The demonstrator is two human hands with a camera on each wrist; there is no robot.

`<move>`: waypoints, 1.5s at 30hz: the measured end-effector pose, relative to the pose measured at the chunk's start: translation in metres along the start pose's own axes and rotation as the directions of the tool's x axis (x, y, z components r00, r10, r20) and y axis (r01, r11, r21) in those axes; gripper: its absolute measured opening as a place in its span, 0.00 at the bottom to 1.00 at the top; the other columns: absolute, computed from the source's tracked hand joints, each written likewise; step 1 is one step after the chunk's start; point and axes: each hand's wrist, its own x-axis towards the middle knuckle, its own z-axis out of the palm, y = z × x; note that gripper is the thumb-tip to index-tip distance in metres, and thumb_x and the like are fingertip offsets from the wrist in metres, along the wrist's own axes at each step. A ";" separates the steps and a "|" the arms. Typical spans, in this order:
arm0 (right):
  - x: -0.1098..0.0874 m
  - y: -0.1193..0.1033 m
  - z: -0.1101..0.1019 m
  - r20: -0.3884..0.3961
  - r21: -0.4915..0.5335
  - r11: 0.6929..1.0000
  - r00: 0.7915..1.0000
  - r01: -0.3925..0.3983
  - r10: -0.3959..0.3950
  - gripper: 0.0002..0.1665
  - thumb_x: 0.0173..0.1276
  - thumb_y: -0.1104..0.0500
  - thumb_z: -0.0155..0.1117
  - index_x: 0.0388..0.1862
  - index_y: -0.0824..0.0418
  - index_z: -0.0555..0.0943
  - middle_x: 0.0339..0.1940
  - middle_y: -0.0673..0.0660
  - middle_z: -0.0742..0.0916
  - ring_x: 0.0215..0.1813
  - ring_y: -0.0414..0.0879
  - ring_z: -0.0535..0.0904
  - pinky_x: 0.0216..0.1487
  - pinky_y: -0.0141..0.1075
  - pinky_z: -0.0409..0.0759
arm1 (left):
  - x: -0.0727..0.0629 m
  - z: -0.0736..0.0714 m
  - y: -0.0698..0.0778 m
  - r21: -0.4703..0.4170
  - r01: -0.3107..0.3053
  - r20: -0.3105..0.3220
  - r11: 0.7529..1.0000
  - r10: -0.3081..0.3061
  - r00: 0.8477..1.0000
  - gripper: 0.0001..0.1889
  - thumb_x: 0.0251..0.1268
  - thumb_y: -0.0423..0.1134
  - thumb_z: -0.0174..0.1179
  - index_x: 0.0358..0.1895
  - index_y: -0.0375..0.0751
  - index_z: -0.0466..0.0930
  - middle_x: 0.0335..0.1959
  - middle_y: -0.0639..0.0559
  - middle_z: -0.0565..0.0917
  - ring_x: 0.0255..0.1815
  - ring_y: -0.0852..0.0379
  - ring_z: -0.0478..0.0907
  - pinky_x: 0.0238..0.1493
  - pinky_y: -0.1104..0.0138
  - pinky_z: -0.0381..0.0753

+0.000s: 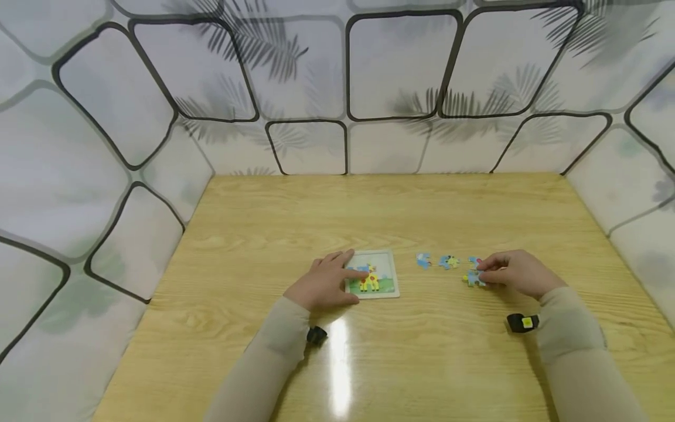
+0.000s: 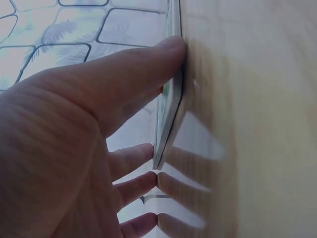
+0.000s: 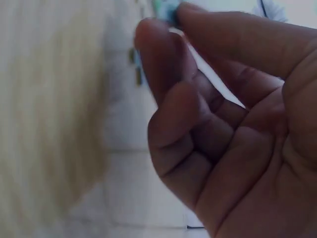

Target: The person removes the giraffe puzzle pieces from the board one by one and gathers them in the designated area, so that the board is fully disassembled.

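My left hand (image 1: 328, 282) rests at the left side of a small puzzle board (image 1: 393, 274) with a giraffe picture and a pale frame. Its fingers are spread, the index reaching over the picture and the thumb (image 2: 171, 49) touching the near edge. To the right, my right hand (image 1: 519, 273) pinches a blue and yellow-green puzzle piece (image 1: 473, 278) between thumb and fingertips. That puzzle piece (image 3: 167, 10) shows blurred at the top of the right wrist view. The other right fingers are curled toward the palm. Just behind the pinched piece is another puzzle piece (image 1: 473, 261), partly covered by the fingers.
Two more puzzle pieces lie on the wooden table (image 1: 422, 351) between board and right hand: a blue and white piece (image 1: 423, 260) and a blue and yellow piece (image 1: 449, 261). Patterned cloth walls (image 1: 401, 64) stand behind the table and at both sides.
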 end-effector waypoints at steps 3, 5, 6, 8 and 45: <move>-0.001 0.004 0.001 0.039 -0.023 1.000 0.999 -0.002 0.002 0.20 0.70 0.47 0.68 0.50 0.61 0.87 0.38 0.48 0.89 0.41 0.42 0.82 0.45 0.36 0.79 | -0.003 0.001 -0.003 -0.009 0.001 -0.006 1.000 -0.001 1.000 0.32 0.65 0.58 0.66 0.73 0.69 0.69 0.83 0.47 0.48 0.82 0.44 0.46 0.76 0.43 0.47; -0.001 0.005 0.002 0.059 -0.011 1.000 0.998 -0.006 0.006 0.20 0.71 0.50 0.68 0.50 0.64 0.86 0.39 0.50 0.89 0.40 0.42 0.84 0.45 0.38 0.81 | -0.004 0.000 -0.003 -0.018 -0.007 -0.013 1.000 0.006 1.000 0.32 0.65 0.58 0.66 0.73 0.69 0.70 0.83 0.46 0.49 0.82 0.44 0.46 0.76 0.43 0.47; 0.000 0.004 0.002 0.062 -0.016 1.000 0.998 -0.004 0.005 0.19 0.71 0.51 0.67 0.50 0.65 0.86 0.39 0.50 0.89 0.40 0.43 0.84 0.45 0.39 0.81 | -0.005 0.000 -0.004 -0.022 -0.009 -0.015 1.000 0.009 1.000 0.32 0.65 0.58 0.66 0.73 0.69 0.70 0.83 0.46 0.48 0.82 0.44 0.46 0.76 0.42 0.47; 0.000 0.004 0.003 0.058 -0.049 0.999 0.998 0.001 0.002 0.17 0.70 0.53 0.68 0.49 0.65 0.86 0.39 0.51 0.89 0.40 0.44 0.83 0.45 0.41 0.81 | -0.005 -0.001 -0.003 -0.032 -0.014 -0.016 0.999 0.014 1.000 0.32 0.65 0.57 0.66 0.73 0.68 0.70 0.83 0.45 0.48 0.82 0.44 0.46 0.76 0.42 0.47; 0.092 -0.159 0.112 0.156 -0.146 0.965 0.968 0.218 -0.195 0.22 0.66 0.56 0.71 0.54 0.67 0.80 0.33 0.52 0.81 0.33 0.44 0.76 0.40 0.40 0.77 | -0.006 -0.002 -0.002 -0.027 -0.070 -0.036 0.997 0.069 0.997 0.25 0.64 0.56 0.67 0.65 0.64 0.80 0.81 0.44 0.53 0.81 0.46 0.49 0.72 0.44 0.54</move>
